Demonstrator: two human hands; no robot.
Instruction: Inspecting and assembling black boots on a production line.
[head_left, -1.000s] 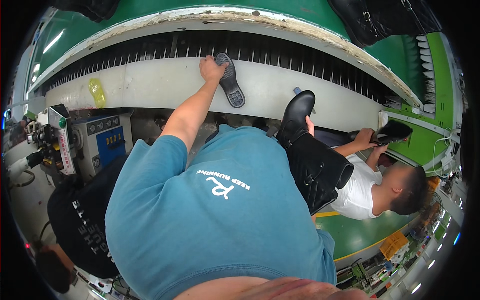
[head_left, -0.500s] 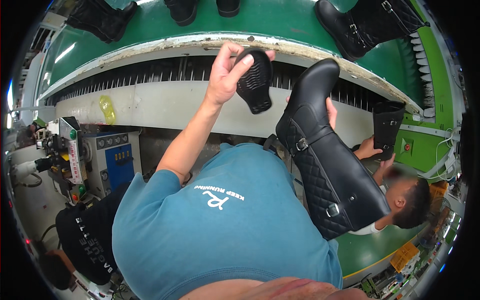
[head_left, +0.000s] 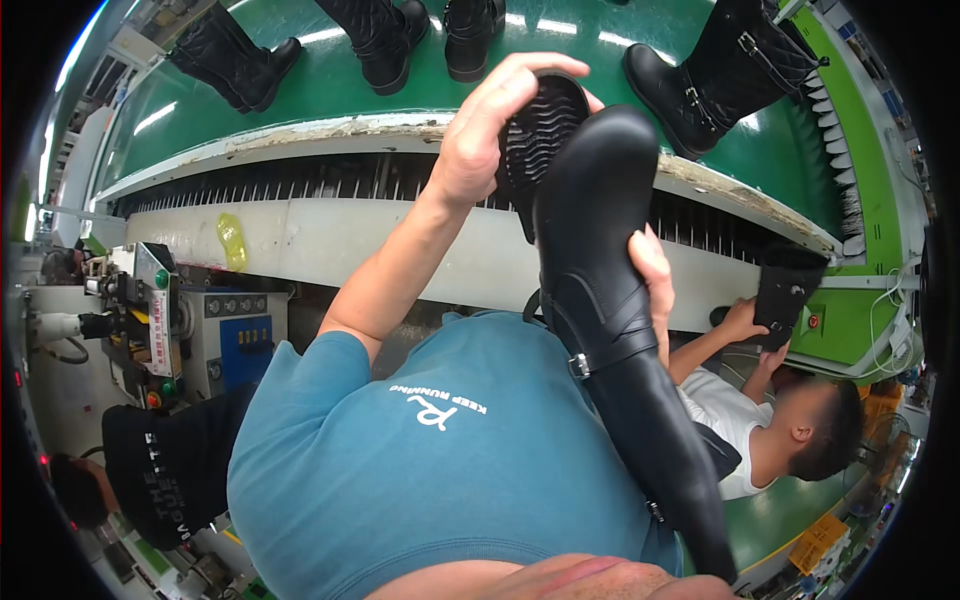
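Head view:
Left hand: my fingers wrap the black sole, pressing it against the boot's toe, so the 2 line up.
Right hand: fingers clasp the boot shaft, steadying it above the conveyor.

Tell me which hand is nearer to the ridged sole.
Left. The left hand grips the sole itself; the right hand is lower, holding the boot at its ankle.

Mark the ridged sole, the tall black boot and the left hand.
ridged sole [head_left: 545,125], head view, on its treaded face.
tall black boot [head_left: 600,260], head view, on the upper foot part.
left hand [head_left: 480,135], head view, on its back.
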